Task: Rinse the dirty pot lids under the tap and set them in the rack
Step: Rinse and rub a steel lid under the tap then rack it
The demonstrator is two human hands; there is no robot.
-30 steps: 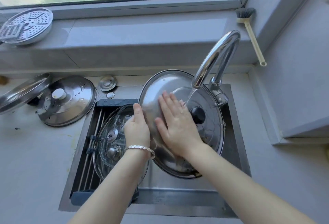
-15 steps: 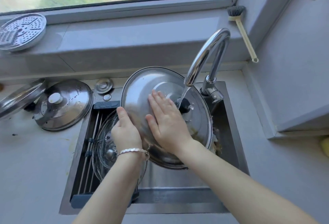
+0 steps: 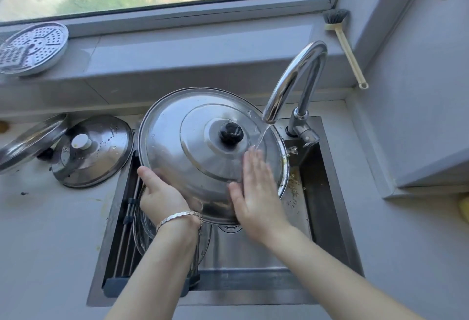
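Note:
A large steel lid (image 3: 193,142) with a black knob tilts over the sink, under the running tap (image 3: 291,86). My left hand (image 3: 160,195) grips its lower left rim. My right hand (image 3: 256,192) lies flat on its right side, fingers together, where the water lands. Below the left hand a glass lid (image 3: 144,233) rests on the roll-up rack (image 3: 124,241) across the sink's left part. Two more steel lids sit on the counter at left: one with a white knob (image 3: 94,152) and one tilted at the edge (image 3: 30,139).
The sink (image 3: 327,208) has food scraps along its right side. A perforated steamer plate (image 3: 30,48) leans on the window sill at left. A dish brush (image 3: 342,40) leans in the right corner. A grey wall and ledge stand at right.
The large lid has moved left so its knob now shows fully. My right hand slid from the lid's middle to its right side, under the water.

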